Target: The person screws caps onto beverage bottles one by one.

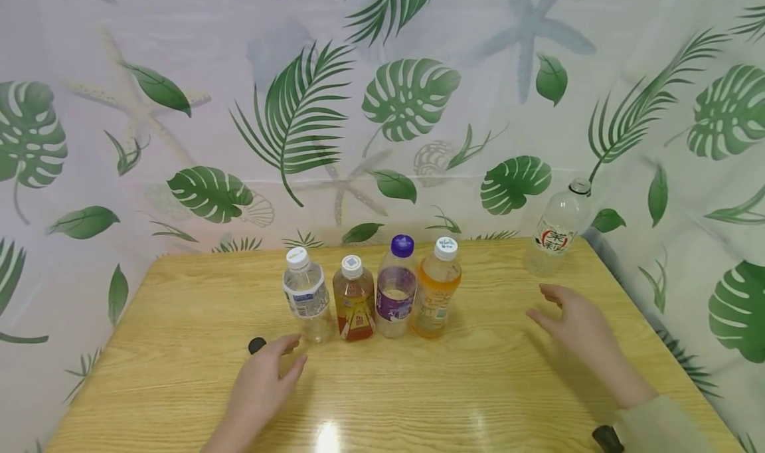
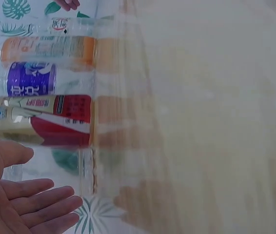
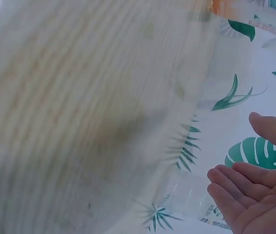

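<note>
Four small bottles stand in a row mid-table: a clear water bottle (image 1: pixel 307 300), a tea-coloured drink bottle (image 1: pixel 354 307), a purple-capped bottle (image 1: pixel 396 293) and an orange-labelled bottle (image 1: pixel 438 293). My left hand (image 1: pixel 263 380) is just in front of the water bottle, its fingers parted and loosely bent. In the left wrist view its palm faces the bottles, holding nothing. A larger capless clear bottle (image 1: pixel 556 234) stands at the back right corner. In front of it my right hand (image 1: pixel 576 323) hovers, thumb and fingers spread apart. The right wrist view shows that palm holding nothing.
The wooden table (image 1: pixel 418 393) meets a leaf-patterned sheet (image 1: pixel 412 101) along its back edge, and the sheet continues down the right side. A small black object (image 1: pixel 257 345) shows beside the left hand, another black object (image 1: pixel 608 438) beside the right sleeve.
</note>
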Demonstrator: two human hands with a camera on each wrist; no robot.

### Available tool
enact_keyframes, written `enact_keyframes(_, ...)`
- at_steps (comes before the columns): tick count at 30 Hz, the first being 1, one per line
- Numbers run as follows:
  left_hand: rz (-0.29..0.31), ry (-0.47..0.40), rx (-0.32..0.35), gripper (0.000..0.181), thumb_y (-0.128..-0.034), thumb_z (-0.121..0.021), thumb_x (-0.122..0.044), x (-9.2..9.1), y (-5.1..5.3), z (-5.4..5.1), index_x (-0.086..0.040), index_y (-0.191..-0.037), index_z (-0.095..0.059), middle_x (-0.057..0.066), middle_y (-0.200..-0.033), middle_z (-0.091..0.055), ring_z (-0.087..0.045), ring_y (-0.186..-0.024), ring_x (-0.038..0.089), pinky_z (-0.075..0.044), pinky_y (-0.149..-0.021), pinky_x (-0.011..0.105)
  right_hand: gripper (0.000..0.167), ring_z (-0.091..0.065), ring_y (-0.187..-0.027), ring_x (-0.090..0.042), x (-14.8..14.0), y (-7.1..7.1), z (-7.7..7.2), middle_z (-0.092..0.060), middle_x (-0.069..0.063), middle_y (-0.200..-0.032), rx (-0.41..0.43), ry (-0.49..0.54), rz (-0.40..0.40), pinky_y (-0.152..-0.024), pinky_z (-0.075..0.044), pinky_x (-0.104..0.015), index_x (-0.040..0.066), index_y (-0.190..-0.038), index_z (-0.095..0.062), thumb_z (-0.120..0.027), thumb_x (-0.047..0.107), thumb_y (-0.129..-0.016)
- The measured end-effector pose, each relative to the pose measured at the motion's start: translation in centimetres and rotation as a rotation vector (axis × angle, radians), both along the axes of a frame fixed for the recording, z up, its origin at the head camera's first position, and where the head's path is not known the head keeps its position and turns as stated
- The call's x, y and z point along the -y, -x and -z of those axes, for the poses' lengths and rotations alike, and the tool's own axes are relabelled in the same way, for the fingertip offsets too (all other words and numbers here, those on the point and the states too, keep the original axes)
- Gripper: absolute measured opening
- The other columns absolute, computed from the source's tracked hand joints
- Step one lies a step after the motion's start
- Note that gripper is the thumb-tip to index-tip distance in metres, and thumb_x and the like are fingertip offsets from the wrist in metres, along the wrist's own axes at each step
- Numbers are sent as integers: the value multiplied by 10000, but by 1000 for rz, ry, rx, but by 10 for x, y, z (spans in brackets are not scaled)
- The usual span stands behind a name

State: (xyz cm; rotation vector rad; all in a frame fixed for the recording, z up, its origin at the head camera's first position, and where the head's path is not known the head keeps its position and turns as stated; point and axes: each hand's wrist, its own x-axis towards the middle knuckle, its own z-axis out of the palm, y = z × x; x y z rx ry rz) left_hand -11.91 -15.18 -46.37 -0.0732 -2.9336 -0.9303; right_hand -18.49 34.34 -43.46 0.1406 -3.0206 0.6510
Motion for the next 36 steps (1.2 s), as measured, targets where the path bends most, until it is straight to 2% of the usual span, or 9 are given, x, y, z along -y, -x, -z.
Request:
enact_keyframes(3,-17,4,-9,404,-1016,-723,-228,9,1,-1,-18,-1359,-680,178,-1284,-759,-768,-920,305,-615,-904,552,655,-595,-1226,-600,-6,7,-4,-609,-402,-1373,-9,-12,2,-970,-520,-695,-158,-1429,-527,-722,314,-1020)
enact_keyframes(6,-32,6,-21,406,-1021,-711,-225,17,1,-2,-3,-1359,-674,195,-1297,-747,-741,-1128,388,-587,-979,586,678,-584,-1223,-608,-12,16,-9,-601,-418,-1362,-21,-33,8,-970,-512,-705,-170,-1429,-517,-713,337,-1024)
enact_keyframes(8,-40,4,-26,407,-1023,-707,-220,21,3,-2,7,-1359,-672,204,-1300,-743,-723,-1174,407,-578,-996,594,695,-575,-1229,-615,-16,21,-13,-586,-427,-1372,-24,-45,17,-971,-508,-711,-176,-1440,-499,-706,344,-1028)
enact_keyframes(16,-63,56,-4,420,-1025,-704,-230,35,8,-1,24,-1357,-669,238,-1285,-736,-751,-1052,381,-612,-911,557,660,-599,-1169,-628,-25,40,-30,-586,-449,-1339,-104,-93,36,-921,-523,-711,-217,-1383,-529,-742,275,-999)
enact_keyframes(23,-61,158,-13,461,-1002,-730,-220,44,12,-2,68,-1355,-654,303,-1324,-696,-686,-1206,489,-579,-990,611,669,-586,-1133,-657,-35,51,-37,-574,-484,-1293,-178,-134,48,-924,-511,-728,-227,-1375,-514,-758,253,-976)
enact_keyframes(27,-62,202,4,495,-979,-760,-219,50,14,-1,78,-1359,-645,319,-1328,-687,-691,-1184,497,-595,-950,602,673,-595,-1137,-648,-44,58,-43,-588,-458,-1307,-157,-128,78,-890,-520,-727,-185,-1372,-544,-756,318,-977)
enact_keyframes(29,-61,214,16,522,-962,-783,-221,53,14,-1,74,-1368,-640,321,-1333,-683,-688,-1183,500,-591,-951,603,651,-627,-1079,-629,-49,61,-47,-622,-448,-1257,-155,-123,93,-816,-539,-699,-176,-1310,-576,-760,351,-975)
enact_keyframes(32,-63,222,33,556,-934,-815,-219,57,15,0,66,-1376,-637,320,-1338,-681,-683,-1192,501,-586,-958,606,590,-660,-849,-519,-56,65,-54,-684,-386,-1040,-164,-117,110,-618,-534,-546,-150,-1168,-611,-765,384,-970)
enact_keyframes(36,-61,237,55,585,-904,-841,-225,60,18,0,62,-1373,-642,315,-1330,-686,-683,-1189,500,-584,-958,608,583,-520,-677,-304,-62,71,-63,-580,-187,-770,-165,-110,121,-517,-372,-352,-95,-1033,-590,-750,462,-970)
